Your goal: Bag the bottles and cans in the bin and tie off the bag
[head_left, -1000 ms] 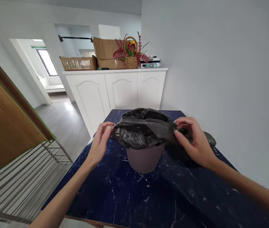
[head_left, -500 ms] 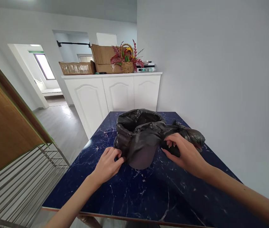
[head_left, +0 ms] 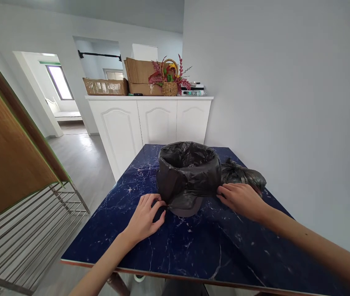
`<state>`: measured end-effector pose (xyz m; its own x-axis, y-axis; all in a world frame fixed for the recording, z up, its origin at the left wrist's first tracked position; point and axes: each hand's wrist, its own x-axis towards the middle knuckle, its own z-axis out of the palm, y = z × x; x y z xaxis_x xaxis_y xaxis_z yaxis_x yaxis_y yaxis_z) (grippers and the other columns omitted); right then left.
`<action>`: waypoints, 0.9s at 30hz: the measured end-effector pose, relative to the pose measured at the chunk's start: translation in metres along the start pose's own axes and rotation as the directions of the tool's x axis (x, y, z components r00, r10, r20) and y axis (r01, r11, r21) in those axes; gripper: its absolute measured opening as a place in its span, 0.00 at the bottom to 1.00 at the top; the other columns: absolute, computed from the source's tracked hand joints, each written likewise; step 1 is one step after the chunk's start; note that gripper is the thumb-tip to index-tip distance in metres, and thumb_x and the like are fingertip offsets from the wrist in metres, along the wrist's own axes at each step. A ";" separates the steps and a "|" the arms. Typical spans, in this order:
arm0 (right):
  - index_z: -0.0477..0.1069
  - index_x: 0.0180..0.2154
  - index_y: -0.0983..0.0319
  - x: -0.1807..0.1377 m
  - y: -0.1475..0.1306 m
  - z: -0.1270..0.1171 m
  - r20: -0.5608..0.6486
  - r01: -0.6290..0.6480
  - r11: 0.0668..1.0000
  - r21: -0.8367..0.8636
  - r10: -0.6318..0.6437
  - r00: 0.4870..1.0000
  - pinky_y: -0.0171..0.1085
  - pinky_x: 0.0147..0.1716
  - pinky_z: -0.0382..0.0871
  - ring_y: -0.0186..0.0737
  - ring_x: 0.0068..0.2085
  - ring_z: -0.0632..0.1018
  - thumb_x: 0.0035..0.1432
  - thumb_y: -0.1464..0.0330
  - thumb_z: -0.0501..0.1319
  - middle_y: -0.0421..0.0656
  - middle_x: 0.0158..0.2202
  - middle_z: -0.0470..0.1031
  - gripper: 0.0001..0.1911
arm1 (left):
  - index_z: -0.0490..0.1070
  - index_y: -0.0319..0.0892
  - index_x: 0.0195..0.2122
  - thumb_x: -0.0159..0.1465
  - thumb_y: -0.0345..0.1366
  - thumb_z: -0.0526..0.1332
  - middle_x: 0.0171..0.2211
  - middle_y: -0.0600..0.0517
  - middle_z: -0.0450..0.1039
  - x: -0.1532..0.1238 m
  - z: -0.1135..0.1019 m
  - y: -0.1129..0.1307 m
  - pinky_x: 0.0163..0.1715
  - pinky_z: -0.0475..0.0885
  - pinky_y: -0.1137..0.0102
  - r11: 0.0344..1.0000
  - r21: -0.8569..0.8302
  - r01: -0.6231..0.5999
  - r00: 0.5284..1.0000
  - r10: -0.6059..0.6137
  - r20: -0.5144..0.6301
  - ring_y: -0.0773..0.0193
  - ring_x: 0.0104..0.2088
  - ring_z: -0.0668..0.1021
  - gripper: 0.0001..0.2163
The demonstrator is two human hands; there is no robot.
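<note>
A small grey bin [head_left: 184, 211] stands on the dark blue marble table [head_left: 199, 250], lined with a black plastic bag [head_left: 188, 172] that is folded down over nearly its whole outside. My left hand [head_left: 145, 218] pinches the bag's lower edge at the bin's left base. My right hand [head_left: 242, 200] grips the bag's edge on the right side, low down. A second, tied black bag [head_left: 244, 176] lies on the table just behind my right hand.
A white wall runs along the table's right side. White cabinets [head_left: 150, 119] stand behind, carrying cardboard boxes [head_left: 105, 86] and a flower basket [head_left: 170, 80]. At the left are a wooden board [head_left: 5, 152] and a metal rack [head_left: 29, 238].
Both hands have drawn the bag's rim down from the top of the bin to near its base, so the liner now covers most of the bin's outside.
</note>
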<state>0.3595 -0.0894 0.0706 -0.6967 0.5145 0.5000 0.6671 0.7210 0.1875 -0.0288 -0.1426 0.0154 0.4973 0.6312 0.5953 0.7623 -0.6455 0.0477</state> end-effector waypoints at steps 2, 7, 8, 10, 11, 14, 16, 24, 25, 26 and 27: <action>0.75 0.43 0.58 -0.005 0.000 -0.006 0.019 0.004 1.000 -0.013 -0.004 1.000 0.40 0.23 0.58 0.43 0.26 0.79 0.76 0.67 0.54 0.43 0.31 0.80 0.11 | 0.68 0.45 0.59 0.71 0.34 0.62 0.56 0.40 0.73 -0.009 -0.002 0.000 0.57 0.73 0.52 0.998 -0.043 0.035 0.999 -0.036 -0.037 0.46 0.57 0.77 0.16; 0.71 0.52 0.54 0.008 -0.024 -0.058 -0.174 -0.161 0.985 0.063 0.169 0.970 0.40 0.27 0.66 0.40 0.29 0.80 0.78 0.65 0.54 0.43 0.39 0.81 0.08 | 0.59 0.47 0.66 0.71 0.36 0.63 0.60 0.40 0.69 -0.036 -0.010 0.004 0.60 0.74 0.53 0.959 -0.196 0.207 0.966 -0.232 -0.113 0.48 0.60 0.76 0.23; 0.71 0.51 0.53 0.016 -0.030 -0.070 -0.235 -0.185 0.976 0.112 0.207 0.950 0.41 0.29 0.69 0.41 0.31 0.80 0.77 0.64 0.56 0.43 0.40 0.81 0.07 | 0.60 0.48 0.65 0.72 0.36 0.62 0.60 0.41 0.69 -0.041 -0.011 0.003 0.59 0.74 0.53 0.948 -0.204 0.246 0.957 -0.271 -0.104 0.48 0.59 0.76 0.21; 0.71 0.53 0.52 0.035 -0.041 -0.087 -0.299 -0.178 0.963 0.201 0.233 0.925 0.44 0.38 0.75 0.47 0.41 0.83 0.76 0.61 0.59 0.46 0.46 0.81 0.08 | 0.65 0.49 0.61 0.73 0.37 0.61 0.58 0.43 0.71 -0.050 -0.012 0.000 0.59 0.74 0.53 0.933 -0.180 0.312 0.941 -0.329 -0.075 0.48 0.58 0.77 0.16; 0.70 0.56 0.52 0.045 -0.044 -0.090 -0.295 -0.164 0.957 0.237 0.232 0.927 0.47 0.44 0.77 0.51 0.47 0.82 0.75 0.59 0.61 0.48 0.51 0.80 0.12 | 0.67 0.49 0.59 0.74 0.38 0.61 0.57 0.43 0.72 -0.054 -0.012 -0.002 0.59 0.74 0.51 0.928 -0.159 0.338 0.934 -0.351 -0.062 0.48 0.58 0.77 0.14; 0.71 0.60 0.51 0.072 -0.045 -0.083 -0.173 -0.111 0.939 0.326 0.175 0.969 0.55 0.57 0.74 0.57 0.59 0.78 0.73 0.52 0.64 0.48 0.58 0.79 0.20 | 0.71 0.48 0.54 0.73 0.42 0.62 0.55 0.44 0.74 -0.064 -0.010 -0.012 0.58 0.75 0.48 0.908 -0.133 0.397 0.913 -0.406 -0.049 0.46 0.57 0.77 0.11; 0.76 0.53 0.52 0.087 -0.043 -0.070 -0.096 -0.084 0.931 0.355 0.125 0.987 0.56 0.56 0.74 0.57 0.55 0.81 0.72 0.49 0.63 0.48 0.52 0.83 0.17 | 0.72 0.47 0.52 0.73 0.43 0.62 0.53 0.44 0.75 -0.069 -0.007 -0.017 0.57 0.75 0.48 0.892 -0.150 0.426 0.898 -0.437 -0.053 0.46 0.56 0.78 0.10; 0.74 0.30 0.56 0.087 -0.053 -0.070 -0.082 -0.047 0.944 0.327 0.078 0.994 0.42 0.30 0.68 0.44 0.29 0.78 0.73 0.45 0.59 0.42 0.28 0.79 0.26 | 0.73 0.47 0.49 0.73 0.42 0.62 0.51 0.45 0.77 -0.074 -0.003 -0.020 0.58 0.74 0.48 0.867 -0.215 0.450 0.881 -0.471 -0.055 0.47 0.54 0.77 0.08; 0.73 0.30 0.56 0.081 -0.058 -0.078 -0.076 -0.038 0.944 0.327 0.066 0.995 0.41 0.28 0.67 0.42 0.28 0.77 0.73 0.46 0.60 0.41 0.27 0.77 0.25 | 0.73 0.47 0.49 0.73 0.42 0.62 0.51 0.45 0.77 -0.073 -0.003 -0.020 0.58 0.74 0.48 0.866 -0.218 0.451 0.880 -0.472 -0.055 0.47 0.54 0.77 0.08; 0.72 0.30 0.56 0.073 -0.063 -0.086 -0.072 -0.030 0.945 0.324 0.056 0.996 0.41 0.26 0.65 0.41 0.26 0.75 0.74 0.48 0.61 0.40 0.25 0.75 0.24 | 0.73 0.47 0.49 0.73 0.43 0.62 0.51 0.45 0.77 -0.073 -0.004 -0.020 0.58 0.74 0.48 0.865 -0.219 0.452 0.879 -0.474 -0.055 0.47 0.54 0.77 0.08; 0.72 0.30 0.56 0.064 -0.068 -0.096 -0.069 -0.024 0.947 0.319 0.049 0.996 0.40 0.25 0.63 0.40 0.25 0.73 0.74 0.50 0.62 0.39 0.24 0.73 0.23 | 0.74 0.47 0.49 0.73 0.43 0.62 0.50 0.45 0.77 -0.073 -0.004 -0.020 0.57 0.75 0.49 0.864 -0.220 0.454 0.878 -0.475 -0.056 0.47 0.54 0.78 0.09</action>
<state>0.2946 -0.1499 0.1709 -0.6433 0.5155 0.5660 0.5643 0.8189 -0.1044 -0.0822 -0.1770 -0.0257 0.0512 0.8371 0.5446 0.7924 -0.3660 0.4880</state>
